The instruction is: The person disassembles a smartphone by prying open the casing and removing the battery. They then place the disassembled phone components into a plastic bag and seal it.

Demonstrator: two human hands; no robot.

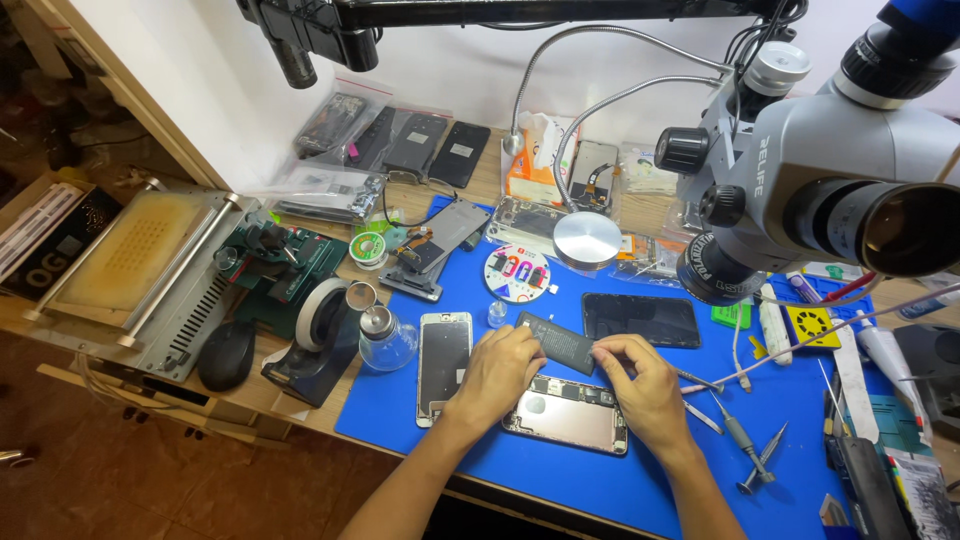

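A black flat phone battery [558, 343] is held between both hands above the blue work mat [400, 395]. My left hand [497, 370] grips its near left edge. My right hand [640, 380] pinches its right end. Just below the hands lies a rose-gold phone housing [568, 413], back side up. To the left of my left hand a phone frame with a dark inside [443, 362] lies flat on the mat.
A dark phone screen [640, 319] lies beyond the hands. Tweezers and screwdrivers [750, 450] lie at the right. A microscope [800, 180] hangs over the right side. A glass bottle [385, 342], tape dispenser [315, 340] and heating plate [140, 260] stand at the left.
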